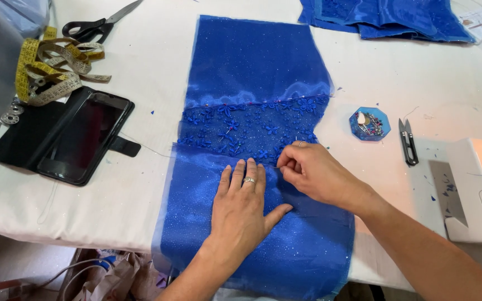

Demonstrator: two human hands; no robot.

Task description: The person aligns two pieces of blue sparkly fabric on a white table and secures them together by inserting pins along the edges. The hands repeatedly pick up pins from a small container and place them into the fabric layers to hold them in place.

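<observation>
A long piece of shiny blue fabric (252,61) lies on the white table (397,78), with a band of blue floral lace (241,125) across its middle. My left hand (241,209) rests flat on the lower part of the fabric, fingers spread, a ring on one finger. My right hand (313,173) pinches a thin pin at the lower edge of the lace band, right beside my left fingertips. Small pin heads dot the lace edges.
A blue octagonal pin box (370,124) and small thread snips (408,142) lie to the right. A white sewing machine (475,189) stands at the right edge. A phone in a black case (79,139), yellow tape measure (51,69) and scissors (93,25) lie left. More blue fabric (386,17) is at the back.
</observation>
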